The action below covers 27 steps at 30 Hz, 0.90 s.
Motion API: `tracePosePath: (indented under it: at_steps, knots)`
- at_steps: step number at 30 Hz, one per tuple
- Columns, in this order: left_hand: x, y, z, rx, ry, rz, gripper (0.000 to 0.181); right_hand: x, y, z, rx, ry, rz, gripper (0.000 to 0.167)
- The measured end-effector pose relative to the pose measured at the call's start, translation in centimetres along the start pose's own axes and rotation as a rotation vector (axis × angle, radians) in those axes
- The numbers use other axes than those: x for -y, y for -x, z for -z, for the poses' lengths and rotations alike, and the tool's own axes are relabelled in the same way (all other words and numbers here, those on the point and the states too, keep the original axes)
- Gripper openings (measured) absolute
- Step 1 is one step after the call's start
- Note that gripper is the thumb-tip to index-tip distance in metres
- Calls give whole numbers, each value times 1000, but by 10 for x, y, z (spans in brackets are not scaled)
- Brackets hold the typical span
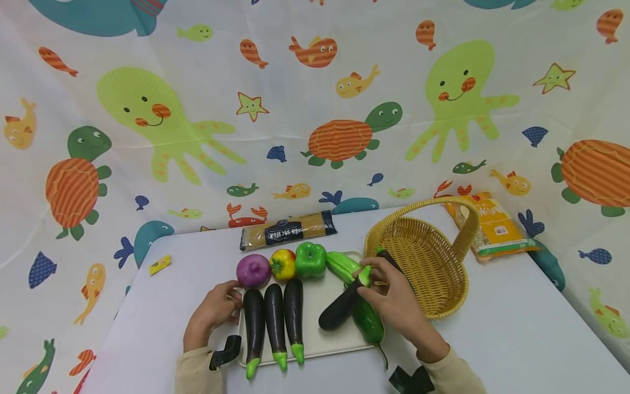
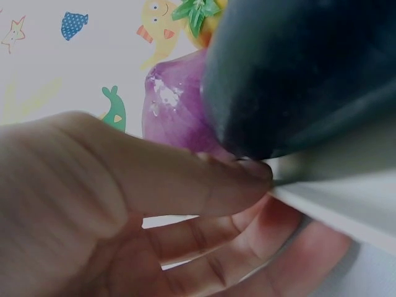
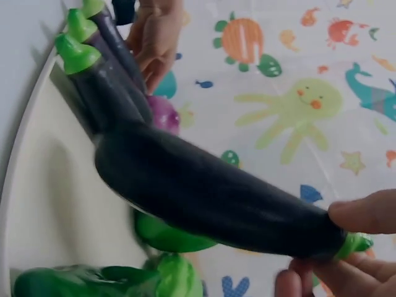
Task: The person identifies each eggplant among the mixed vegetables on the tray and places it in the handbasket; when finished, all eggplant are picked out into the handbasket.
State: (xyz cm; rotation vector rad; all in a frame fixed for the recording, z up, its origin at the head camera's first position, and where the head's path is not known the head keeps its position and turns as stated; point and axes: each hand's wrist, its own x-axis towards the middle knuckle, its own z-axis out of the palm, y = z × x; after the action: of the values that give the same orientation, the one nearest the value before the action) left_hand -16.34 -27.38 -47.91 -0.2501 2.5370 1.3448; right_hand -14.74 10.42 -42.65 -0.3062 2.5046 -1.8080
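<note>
My right hand [image 1: 394, 298] pinches an eggplant [image 1: 339, 306] near its green stem end, holding it tilted over the right part of the white tray [image 1: 325, 342]. In the right wrist view that eggplant [image 3: 216, 192] spans the middle, with thumb and fingers at its stem. My left hand [image 1: 216, 309] grips the tray's left edge, thumb on top and fingers below, as the left wrist view shows the hand [image 2: 185, 204]. Three eggplants [image 1: 274, 323] lie side by side next to it. Under the held eggplant are a dark green pepper [image 1: 369, 323] and a light green vegetable [image 1: 342, 265].
Along the tray's back sit a purple onion [image 1: 253, 271], a yellow-red pepper [image 1: 283, 265] and a green bell pepper [image 1: 310, 260]. A pasta pack [image 1: 289, 230] lies behind. At right are a wicker basket [image 1: 455, 273], another dark eggplant [image 1: 389, 257] by its rim, and a yellow bag [image 1: 497, 224].
</note>
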Motion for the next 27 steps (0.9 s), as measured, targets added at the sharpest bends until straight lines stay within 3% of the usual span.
tracePosePath:
  at_steps: [8, 16, 21, 27]
  knots:
    - [-1, -1, -2, 1, 12, -10, 58, 8, 6, 21, 133, -99, 40, 41]
    - [0, -1, -3, 0, -2, -2, 55, 21, 6, 75, 132, -88, 67, 47]
    - [-2, 0, -1, 2, -15, 3, 52, 16, -14, 113, 153, -144, 57, 41]
    - [-3, 1, 0, 1, -11, 7, 52, 6, -52, 140, 168, 1, -61, 53]
